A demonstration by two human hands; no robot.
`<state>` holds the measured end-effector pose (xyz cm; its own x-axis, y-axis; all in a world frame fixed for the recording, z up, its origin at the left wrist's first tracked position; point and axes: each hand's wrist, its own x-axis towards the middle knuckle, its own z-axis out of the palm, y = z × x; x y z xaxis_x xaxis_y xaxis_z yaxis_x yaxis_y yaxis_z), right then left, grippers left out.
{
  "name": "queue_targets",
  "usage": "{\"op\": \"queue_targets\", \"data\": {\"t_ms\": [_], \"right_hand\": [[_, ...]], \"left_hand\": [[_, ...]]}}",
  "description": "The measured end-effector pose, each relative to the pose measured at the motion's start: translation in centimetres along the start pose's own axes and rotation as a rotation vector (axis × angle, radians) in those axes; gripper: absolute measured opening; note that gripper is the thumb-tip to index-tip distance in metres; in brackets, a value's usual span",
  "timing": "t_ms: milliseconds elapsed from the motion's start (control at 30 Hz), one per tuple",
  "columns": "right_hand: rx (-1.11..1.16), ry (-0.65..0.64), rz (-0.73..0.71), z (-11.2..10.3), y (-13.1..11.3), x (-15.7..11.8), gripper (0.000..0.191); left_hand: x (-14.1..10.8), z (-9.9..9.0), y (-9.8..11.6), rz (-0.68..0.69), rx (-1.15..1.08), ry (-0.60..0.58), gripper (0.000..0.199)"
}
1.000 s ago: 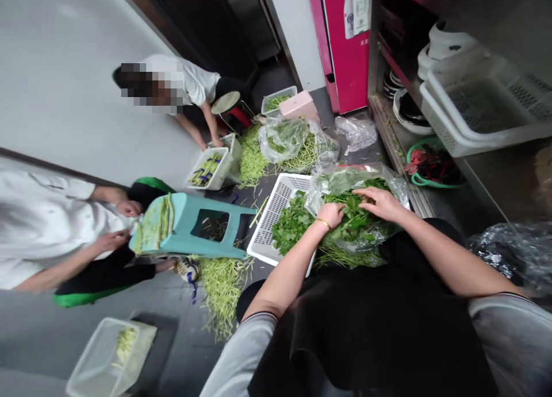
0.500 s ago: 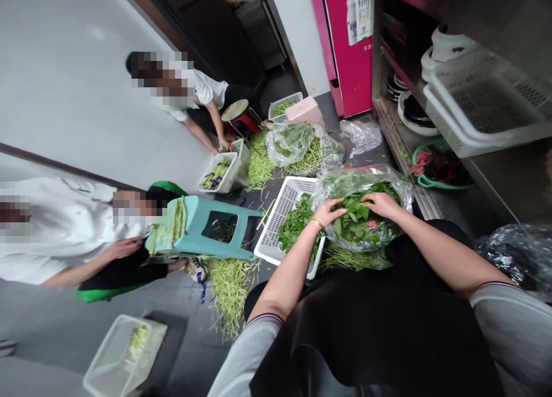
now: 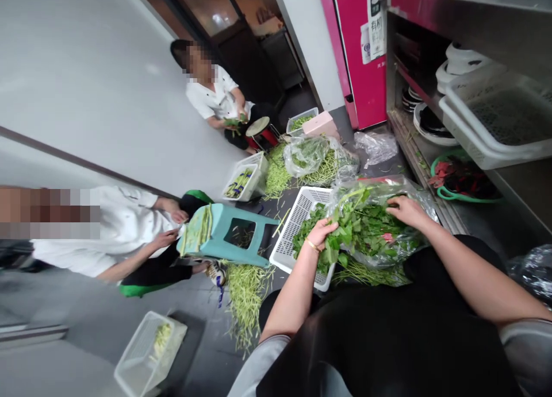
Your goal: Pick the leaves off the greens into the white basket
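Note:
Leafy green stems, spread over the near right edge of a white basket [image 3: 282,252], are in the grip of my left hand [image 3: 322,234]. My right hand [image 3: 405,211] has its fingers bent at the leaves inside an open clear plastic bag [image 3: 425,199]; whether it pinches any leaf is too small to tell. The bag is full of greens [image 3: 375,227] and lies against the basket's right side. More loose leaves [image 3: 304,230] lie in the basket. Thin green stems [image 3: 366,274] are on the floor just below the bag.
A teal stool [image 3: 219,236] lies left of the basket, near a seated person. Another person sits farther back by a tub of greens [image 3: 241,181]. Piles of cut stems [image 3: 248,299] cover parts of the floor. Metal shelving with white crates [image 3: 495,115] stands at the right.
My left hand has taken hold of a bunch of leafy stems and brought it toward the basket. The view has shifted. The person farther back has straightened, holding greens.

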<state>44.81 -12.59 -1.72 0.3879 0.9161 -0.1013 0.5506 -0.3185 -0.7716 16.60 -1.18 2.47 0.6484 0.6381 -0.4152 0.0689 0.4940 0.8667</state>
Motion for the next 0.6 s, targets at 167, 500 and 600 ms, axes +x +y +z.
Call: {"op": "queue_targets", "data": {"t_ms": [167, 500, 600], "right_hand": [[0.900, -0.203, -0.078, 1.8, -6.9, -3.1, 0.056], [0.666, -0.421, -0.142, 7.0, -17.3, -0.5, 0.038], [0.658, -0.594, -0.142, 9.9, -20.5, 1.3, 0.036]], "left_hand": [[-1.5, 1.1, -2.7, -0.017, -0.083, -0.034, 0.048], [-5.7, -1.0, 0.8, 0.195, -0.204, -0.064, 0.069], [-7.3, -4.7, 1.8, 0.227, -0.181, 0.074, 0.061]]}}
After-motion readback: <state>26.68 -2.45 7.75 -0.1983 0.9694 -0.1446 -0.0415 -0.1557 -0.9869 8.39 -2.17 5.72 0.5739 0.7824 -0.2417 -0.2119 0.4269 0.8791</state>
